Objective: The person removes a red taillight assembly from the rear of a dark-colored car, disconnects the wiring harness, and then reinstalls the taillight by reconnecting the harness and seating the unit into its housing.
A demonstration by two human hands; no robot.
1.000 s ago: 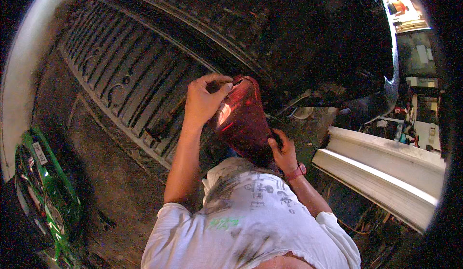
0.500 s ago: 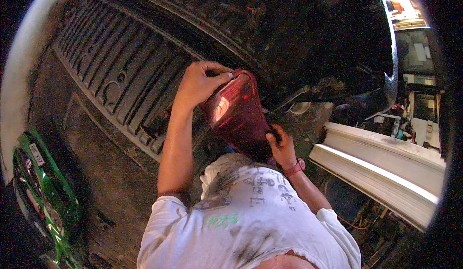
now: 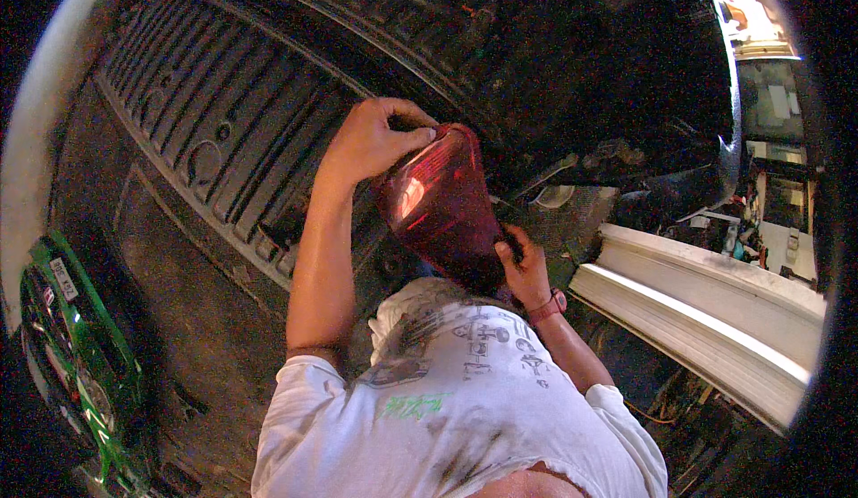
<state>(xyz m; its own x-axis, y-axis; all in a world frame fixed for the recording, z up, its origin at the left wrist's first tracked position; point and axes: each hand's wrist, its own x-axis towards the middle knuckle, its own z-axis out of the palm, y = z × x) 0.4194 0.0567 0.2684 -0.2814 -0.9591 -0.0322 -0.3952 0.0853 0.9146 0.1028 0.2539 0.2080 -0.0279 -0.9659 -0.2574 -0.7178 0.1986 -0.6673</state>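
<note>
A red car tail light (image 3: 444,203), tapering and glossy, is held in front of my body. My left hand (image 3: 377,143) pinches its upper edge between thumb and fingers. Lower down, my right hand (image 3: 524,267) grips the dark right-hand side near its bottom end, with a red watch on that wrist. Light glints off the left part of the lens. The back of the tail light is hidden, and so are some of my right fingertips.
A dark ribbed truck-bed panel (image 3: 237,132) stretches behind the tail light to the upper left. A green body part (image 3: 89,364) lies at the lower left. Long white panels (image 3: 697,310) stick in from the right, with cluttered parts (image 3: 617,154) beyond.
Both hands keep their hold on the tail light. It has shifted very slightly, with my left hand a little higher; the view has also moved a bit.
</note>
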